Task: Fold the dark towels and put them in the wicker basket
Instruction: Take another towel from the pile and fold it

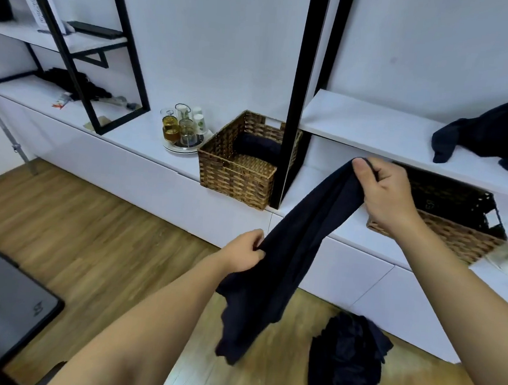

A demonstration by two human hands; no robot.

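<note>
My L hand [243, 249] is nearest, fingers pinching the side edge of a dark towel [290, 256] abt midway down. R hand [383, 190] is up higher, fist curled tight round the towel's top end; cloth runs slantwise from it down past my L, bottom end hanging free over the wood floor. Wicker basket [242, 173] sits on the white cabinet top beyond the towel, w/ a rolled dark towel inside [258, 146]. Another dark heap [346, 360] lies on the floor below the held one.
</note>
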